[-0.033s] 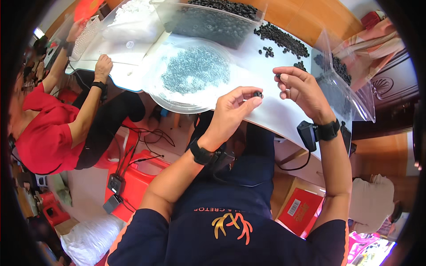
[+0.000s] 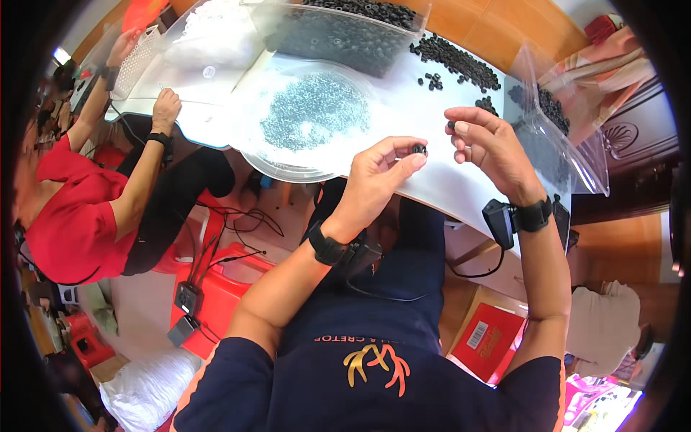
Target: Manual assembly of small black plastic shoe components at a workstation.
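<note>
Over the front of the white table, my left hand (image 2: 378,173) pinches a small round black part (image 2: 419,148) between thumb and fingertips. Its top looks hollow or dark, but the detail is too small to make out. Just to the right, my right hand (image 2: 489,147) is raised with a small black piece (image 2: 451,124) between thumb and index finger. The two pieces are apart. Left of my hands sits a round clear tray (image 2: 248,155) with many small, shiny clear bits (image 2: 313,115) spread in it.
A clear bin (image 2: 338,43) of black parts stands at the back, with loose black parts (image 2: 457,61) beside it. At right is another clear container (image 2: 576,169) of black parts. A co-worker in a red shirt (image 2: 75,216) works at left, near a red stool (image 2: 230,284) with cables.
</note>
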The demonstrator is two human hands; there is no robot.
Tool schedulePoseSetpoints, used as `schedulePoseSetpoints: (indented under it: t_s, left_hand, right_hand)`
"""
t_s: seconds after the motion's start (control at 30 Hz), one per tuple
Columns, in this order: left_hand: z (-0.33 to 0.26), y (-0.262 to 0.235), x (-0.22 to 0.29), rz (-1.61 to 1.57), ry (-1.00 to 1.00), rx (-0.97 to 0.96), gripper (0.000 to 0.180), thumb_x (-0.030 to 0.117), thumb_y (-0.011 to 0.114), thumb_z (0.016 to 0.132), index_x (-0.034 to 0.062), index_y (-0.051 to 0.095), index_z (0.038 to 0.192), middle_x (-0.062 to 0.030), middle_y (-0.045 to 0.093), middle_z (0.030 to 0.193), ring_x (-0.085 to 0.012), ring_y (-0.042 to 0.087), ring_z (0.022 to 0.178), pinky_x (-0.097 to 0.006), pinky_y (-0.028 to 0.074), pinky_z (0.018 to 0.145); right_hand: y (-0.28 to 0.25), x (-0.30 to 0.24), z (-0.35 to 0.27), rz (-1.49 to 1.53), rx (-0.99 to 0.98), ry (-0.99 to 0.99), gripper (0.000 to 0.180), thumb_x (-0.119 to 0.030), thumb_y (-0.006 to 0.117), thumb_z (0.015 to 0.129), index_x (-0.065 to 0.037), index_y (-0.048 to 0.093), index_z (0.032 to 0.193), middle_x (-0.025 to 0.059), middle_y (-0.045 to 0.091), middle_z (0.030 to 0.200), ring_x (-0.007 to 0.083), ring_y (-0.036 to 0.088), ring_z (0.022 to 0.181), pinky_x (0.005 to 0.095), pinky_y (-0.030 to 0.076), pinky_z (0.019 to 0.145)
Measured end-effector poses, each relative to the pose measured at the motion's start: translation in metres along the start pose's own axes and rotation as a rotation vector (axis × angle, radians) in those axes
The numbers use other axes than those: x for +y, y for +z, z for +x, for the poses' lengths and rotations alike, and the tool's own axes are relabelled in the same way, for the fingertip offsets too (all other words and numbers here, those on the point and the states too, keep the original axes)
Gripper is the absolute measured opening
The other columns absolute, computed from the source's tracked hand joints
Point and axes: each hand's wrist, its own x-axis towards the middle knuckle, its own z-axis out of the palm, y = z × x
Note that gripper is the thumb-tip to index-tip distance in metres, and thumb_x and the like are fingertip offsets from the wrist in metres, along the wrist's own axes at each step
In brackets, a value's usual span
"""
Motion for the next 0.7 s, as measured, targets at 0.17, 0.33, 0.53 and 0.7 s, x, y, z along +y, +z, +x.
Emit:
schedulePoseSetpoints:
  t_s: [0.17,0.33,0.53,0.7]
  left_hand:
    - [0.006,0.014,0.001,0.02,0.033,-0.012,0.028,0.005,0.066,0.092,-0.0028,0.063,0.12,-0.0073,0.067,0.107,-0.0111,0.063,0.095,-0.026,0.049,0.088]
    - [0.005,0.019,-0.001,0.088,0.013,-0.041,0.029,0.006,0.067,0.092,-0.0032,0.063,0.119,-0.0072,0.068,0.106,-0.0107,0.063,0.094,-0.025,0.05,0.087]
    - [0.002,0.027,-0.003,0.009,-0.053,-0.04,0.026,0.007,0.068,0.091,-0.0039,0.065,0.114,-0.0042,0.067,0.098,-0.0088,0.061,0.092,-0.024,0.049,0.081]
    - [0.001,0.03,-0.004,0.032,-0.045,-0.051,0.027,0.008,0.068,0.092,-0.0037,0.065,0.115,-0.0061,0.069,0.099,-0.0102,0.063,0.091,-0.025,0.051,0.083]
  right_hand:
    - [0.008,-0.001,-0.032,-0.108,0.038,-0.042,0.024,-0.016,0.068,0.091,0.001,0.066,0.108,0.0046,0.065,0.092,0.0093,0.059,0.075,0.025,0.051,0.069]
    - [0.009,0.002,-0.044,-0.202,0.034,-0.08,0.021,-0.015,0.069,0.091,0.0,0.068,0.105,0.0024,0.065,0.085,0.0086,0.059,0.073,0.0241,0.051,0.069]
    - [0.007,0.005,-0.047,-0.214,0.038,-0.103,0.02,-0.015,0.069,0.091,0.001,0.068,0.104,0.0034,0.066,0.087,0.0086,0.059,0.073,0.0232,0.05,0.069]
    - [0.007,0.009,-0.048,-0.241,0.02,-0.13,0.021,-0.016,0.07,0.091,0.001,0.067,0.103,0.0038,0.067,0.088,0.0083,0.059,0.073,0.0226,0.05,0.068]
